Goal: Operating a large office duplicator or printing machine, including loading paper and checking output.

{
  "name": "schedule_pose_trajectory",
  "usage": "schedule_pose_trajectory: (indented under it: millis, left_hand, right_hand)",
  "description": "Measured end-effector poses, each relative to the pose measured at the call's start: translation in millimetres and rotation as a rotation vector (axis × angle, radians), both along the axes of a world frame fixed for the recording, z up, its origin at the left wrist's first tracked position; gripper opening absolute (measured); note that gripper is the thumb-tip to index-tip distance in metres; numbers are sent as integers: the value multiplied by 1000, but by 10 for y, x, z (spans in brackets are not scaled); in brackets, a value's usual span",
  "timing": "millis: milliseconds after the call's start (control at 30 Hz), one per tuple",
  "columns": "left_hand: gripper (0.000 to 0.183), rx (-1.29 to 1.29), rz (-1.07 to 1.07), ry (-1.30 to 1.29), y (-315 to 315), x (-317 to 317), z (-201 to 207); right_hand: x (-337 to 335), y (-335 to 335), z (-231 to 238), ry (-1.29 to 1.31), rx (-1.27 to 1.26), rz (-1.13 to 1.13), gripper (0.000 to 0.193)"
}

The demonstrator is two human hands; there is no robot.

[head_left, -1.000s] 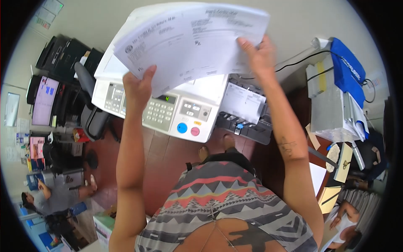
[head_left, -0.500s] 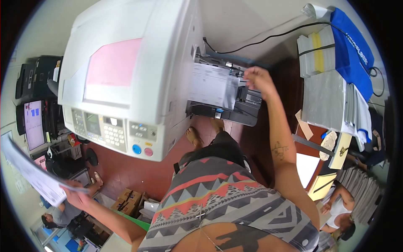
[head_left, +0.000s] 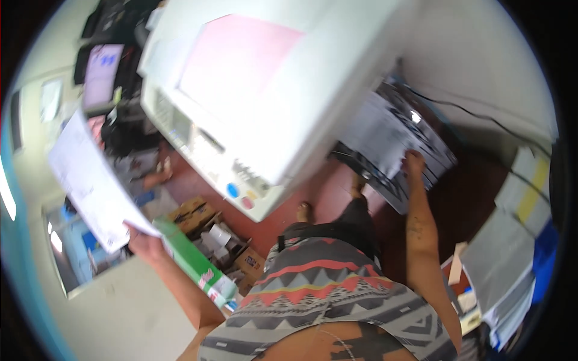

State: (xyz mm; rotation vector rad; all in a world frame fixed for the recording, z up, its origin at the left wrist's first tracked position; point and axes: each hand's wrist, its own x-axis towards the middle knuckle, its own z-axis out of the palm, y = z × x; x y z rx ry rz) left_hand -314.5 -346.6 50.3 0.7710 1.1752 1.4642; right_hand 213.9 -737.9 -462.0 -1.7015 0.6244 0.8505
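In my left hand point(head_left: 144, 242), raised at the left, I grip a white printed paper point(head_left: 90, 180) by its lower corner, and the sheet stands up and bends slightly. My right hand point(head_left: 414, 163) is at the edge of the printed sheets point(head_left: 374, 135) on the black output tray point(head_left: 398, 195), its fingers closed at that edge; blur hides how many sheets they pinch. The tray juts from the right side of a large white copier point(head_left: 313, 120). On top of the copier lies a pink sheet point(head_left: 241, 54), and its panel carries a blue button point(head_left: 233, 191).
Cardboard boxes point(head_left: 194, 209) and a green-and-white carton point(head_left: 192, 259) stand at the lower left. A monitor point(head_left: 102, 75) is at the far left. Wrapped paper stacks point(head_left: 497, 259) and a blue bag point(head_left: 546, 256) are at the right. A black cable point(head_left: 475, 120) runs along the wall.
The view has swung, so the copier appears shifted right and tilted. My right hand has come from beyond the tray sheets onto their edge. My left hand still holds its paper, now turned more face-on.
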Motion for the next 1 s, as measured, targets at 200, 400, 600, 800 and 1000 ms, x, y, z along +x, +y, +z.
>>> schedule_pose_trajectory:
  millis: [200, 400, 600, 800, 1000]
  left_hand:
    - [36, 73, -239, -292, -317, 281, 13]
    - [40, 74, -127, -223, -364, 228, 57]
    - [44, 69, 41, -91, -271, 229, 72]
    - [45, -66, 47, -93, -105, -239, 110]
    - [26, -13, -284, -73, 171, -559, 206]
  right_hand:
    - [288, 155, -159, -36, 36, -136, 35]
    - [518, 298, -137, -5, 101, -391, 32]
    - [336, 385, -117, 102, 65, -477, 29]
    - [155, 237, -334, -26, -19, -455, 30]
    - [116, 295, -956, -210, -479, -313, 66]
